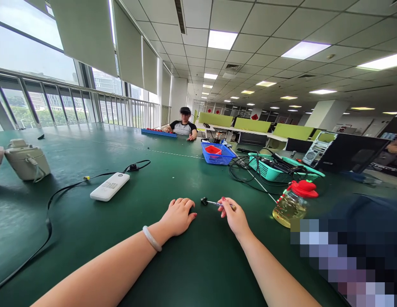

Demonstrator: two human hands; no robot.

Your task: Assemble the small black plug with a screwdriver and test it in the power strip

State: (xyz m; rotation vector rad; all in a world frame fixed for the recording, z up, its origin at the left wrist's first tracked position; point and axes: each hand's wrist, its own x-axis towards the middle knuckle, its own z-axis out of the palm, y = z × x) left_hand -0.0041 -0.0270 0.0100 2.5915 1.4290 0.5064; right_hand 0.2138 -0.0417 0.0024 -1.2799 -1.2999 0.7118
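Head view is showing two bare hands working apart from each other at a dark green tabletop [198, 264]. The right hand [234, 215] is pinching a thin, stick-like tool [214, 204] between its thumb and fingers. The tool is pointing left, and its far end is meeting a small black piece [204, 201] that is sitting in the gap between the two hands. I am not able to tell if the piece is sticking to the tool or only touching it. The left hand [178, 216] is lying loosely, palm down, on the tabletop, just beside the piece, and nothing is showing in its fingers. For doing this bit well, I am thinking that a soft, steady pinch is best, since a piece so tiny could be slipping or rolling if the tool is wobbling. The left fingers are lying near enough to be helping, maybe by holding the piece still. A white box-like thing [110, 186] is lying well off to the left, and a bottle with a red lid [290, 207] is standing to the right, so neither is crowding the hands.
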